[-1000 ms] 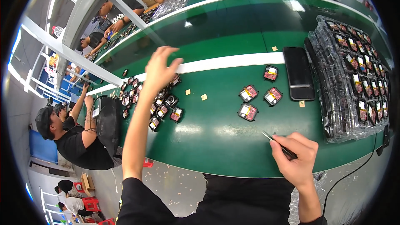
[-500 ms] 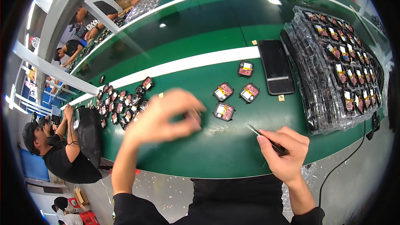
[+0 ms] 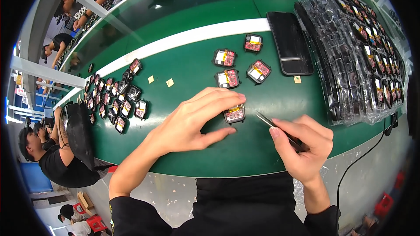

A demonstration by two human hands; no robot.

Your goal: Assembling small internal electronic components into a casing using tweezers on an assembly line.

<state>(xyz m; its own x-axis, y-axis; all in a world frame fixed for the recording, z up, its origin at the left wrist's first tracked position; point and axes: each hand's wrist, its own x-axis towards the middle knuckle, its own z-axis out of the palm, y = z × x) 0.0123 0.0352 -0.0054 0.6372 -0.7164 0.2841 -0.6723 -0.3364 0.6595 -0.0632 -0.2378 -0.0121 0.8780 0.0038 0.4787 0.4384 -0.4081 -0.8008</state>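
My left hand (image 3: 192, 120) reaches over the green table with fingers stretched and thumb spread apart. Its index fingertip is at the upper edge of a small square electronic module (image 3: 235, 115), black-cased with a red circuit board, lying on the table. The thumb tip rests just below that module. In my right hand (image 3: 304, 148) a pair of dark metal tweezers (image 3: 267, 121) is pinched, tips pointing up and left toward the module, apart from it. Several similar modules (image 3: 228, 78) lie face up just beyond my left hand.
A loose cluster of modules (image 3: 114, 98) lies at the left. Beyond, at right, are a black phone-like slab (image 3: 289, 46) and tall stacked clear plastic trays (image 3: 350, 65) holding modules. Small yellowish squares (image 3: 170, 82) dot the table. A co-worker (image 3: 65, 161) sits at left.
My left hand has moved right from a blurred sweep, and another module now lies at its fingers. The right hand still holds the tweezers. The whole view has shifted a little.
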